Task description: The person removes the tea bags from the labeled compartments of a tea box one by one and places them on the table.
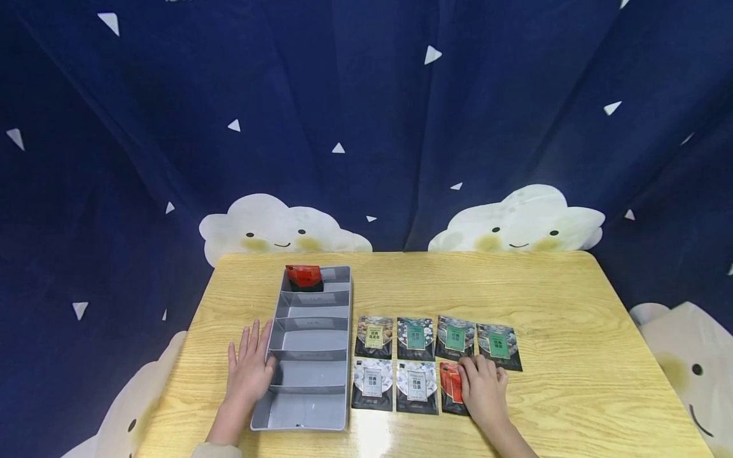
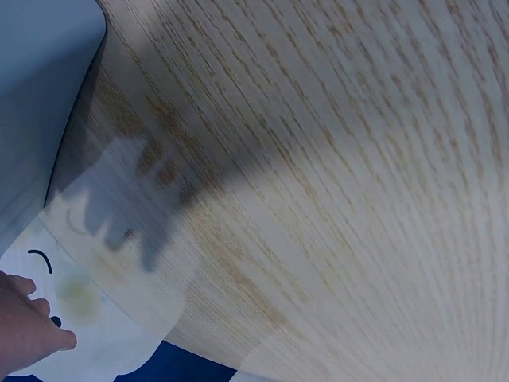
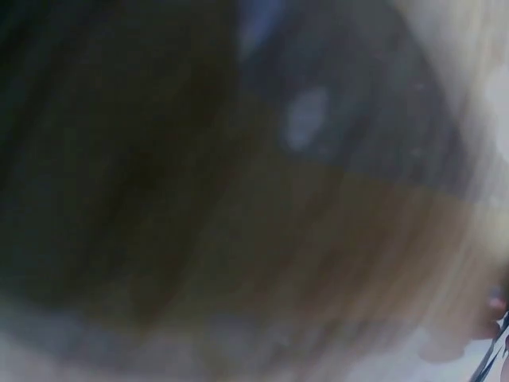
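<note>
My right hand (image 1: pixel 484 393), fingers bent, grips the right edge of a red and black tea sachet (image 1: pixel 451 387) and hides part of it. The right wrist view is mostly blurred, with fingertips (image 3: pixel 445 342) at its lower right corner. My left hand (image 1: pixel 250 367) lies with spread fingers against the left side of a grey divided tray (image 1: pixel 309 416); part of that hand (image 2: pixel 32 326) shows in the left wrist view. Another red sachet (image 1: pixel 305 277) sits in the tray's far compartment. The tray's other compartments hold no sachets.
Beside the tray lie two white-patterned sachets (image 1: pixel 372 383), a yellow-labelled sachet (image 1: pixel 374 337) and several green-labelled sachets (image 1: pixel 455 337), in two rows. They rest on a wooden table (image 1: pixel 572 305). Behind it hangs a dark blue curtain (image 1: pixel 378 95).
</note>
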